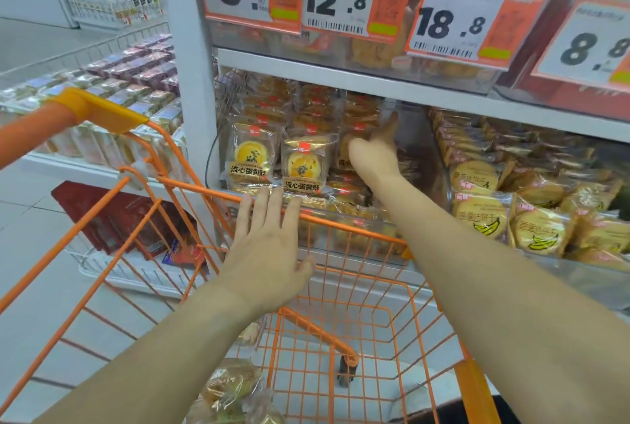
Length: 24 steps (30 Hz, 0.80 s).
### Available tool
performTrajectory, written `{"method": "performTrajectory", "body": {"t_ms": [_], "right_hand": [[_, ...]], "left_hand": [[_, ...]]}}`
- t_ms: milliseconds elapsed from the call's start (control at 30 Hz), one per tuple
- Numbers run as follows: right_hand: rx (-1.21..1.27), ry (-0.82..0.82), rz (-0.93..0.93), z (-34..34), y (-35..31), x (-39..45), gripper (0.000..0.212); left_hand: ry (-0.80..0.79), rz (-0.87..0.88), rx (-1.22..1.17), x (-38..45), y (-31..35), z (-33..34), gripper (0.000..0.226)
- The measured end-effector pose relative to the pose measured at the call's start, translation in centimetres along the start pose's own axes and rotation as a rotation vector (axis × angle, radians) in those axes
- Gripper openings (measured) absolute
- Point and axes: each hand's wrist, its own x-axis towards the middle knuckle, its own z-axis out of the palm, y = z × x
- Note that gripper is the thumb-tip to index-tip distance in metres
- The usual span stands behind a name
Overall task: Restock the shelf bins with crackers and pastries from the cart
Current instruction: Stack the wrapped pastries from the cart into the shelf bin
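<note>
An orange wire cart (341, 226) stands against the shelf, with a few wrapped pastries (231, 386) lying at its bottom near edge. My left hand (269, 249) hovers with straight fingers over the cart's far rim and holds nothing. My right hand (375, 150) reaches into the clear shelf bin (361, 246) of gold-wrapped egg yolk pastries (303, 164), fingers extended among the packs at the bin's right side. I cannot see a pack gripped in it.
A neighbouring bin to the right holds banana crackers (542, 229). Price signs (456, 17) hang from the shelf above. Left of the white shelf post (194, 82) a low display carries packaged snacks (136, 75), with red packets (129, 219) below.
</note>
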Motion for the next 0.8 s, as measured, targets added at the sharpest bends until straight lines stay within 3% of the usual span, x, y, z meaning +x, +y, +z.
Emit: {"method": "performTrajectory", "body": {"t_ms": [100,233,433,567,667,733,800], "right_hand": [[0.054,0.043,-0.044,1.2,-0.9,-0.1,0.085],[-0.175,-0.049,-0.080,1.8,-0.3,0.9,0.057],[-0.150,-0.146,-0.033,0.1,-0.6,1.4,0.057],[-0.104,0.046,-0.126,-2.2,-0.8,-2.0,0.061],[0.074,0.166,-0.294,-3.9,-0.6,-7.1,0.035],[0.114,0.065,-0.447,-4.6,-0.8,-10.4,0.034],[0.083,-0.119,-0.476,-4.4,-0.9,-12.9,0.036]], "left_hand": [[0.000,-0.010,-0.002,0.1,0.1,0.1,0.085],[0.010,-0.016,0.006,0.2,0.2,0.3,0.086],[0.010,-0.022,0.024,0.2,0.2,0.4,0.086],[0.011,-0.017,-0.012,0.2,0.2,0.1,0.085],[-0.044,0.002,-0.002,0.3,0.0,-0.3,0.084],[-0.046,0.039,-0.036,0.1,0.0,-0.9,0.078],[0.068,0.124,-0.169,-0.2,0.1,-2.1,0.063]]}}
